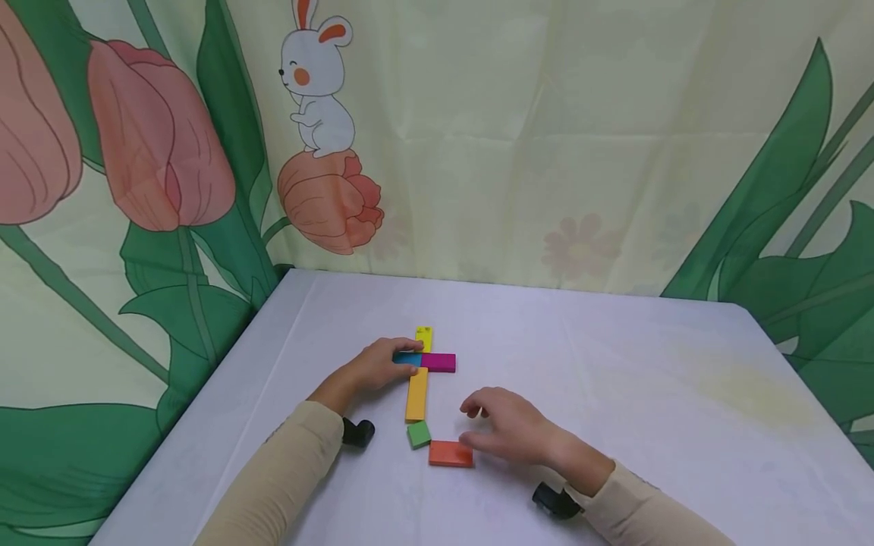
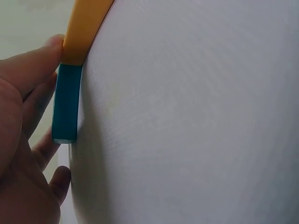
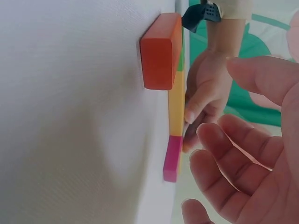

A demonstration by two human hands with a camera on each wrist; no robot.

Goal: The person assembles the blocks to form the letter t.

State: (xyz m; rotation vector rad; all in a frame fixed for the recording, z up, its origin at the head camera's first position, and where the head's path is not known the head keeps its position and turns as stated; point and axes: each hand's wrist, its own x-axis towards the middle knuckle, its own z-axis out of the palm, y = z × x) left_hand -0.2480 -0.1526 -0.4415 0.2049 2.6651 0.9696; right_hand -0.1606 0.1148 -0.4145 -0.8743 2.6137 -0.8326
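Wooden-looking coloured blocks form a figure on the table. A yellow block (image 1: 425, 339) is at the far end, above a blue block (image 1: 408, 359) and a magenta block (image 1: 438, 363) set side by side. Below them run an orange-yellow block (image 1: 416, 396), a green block (image 1: 419, 435) and a red-orange block (image 1: 451, 453). My left hand (image 1: 377, 365) straddles the blue block, its thumb at the corner where the blue and orange-yellow blocks meet. With fingers loosely bent and holding nothing, my right hand (image 1: 510, 426) hovers beside the red-orange block, its thumb overlapping that block's end in the head view.
A white cloth covers the table (image 1: 614, 379), which meets a printed curtain (image 1: 478, 152) at the back. Black wrist devices show at the left sleeve (image 1: 293, 462) and the right sleeve (image 1: 642, 504).
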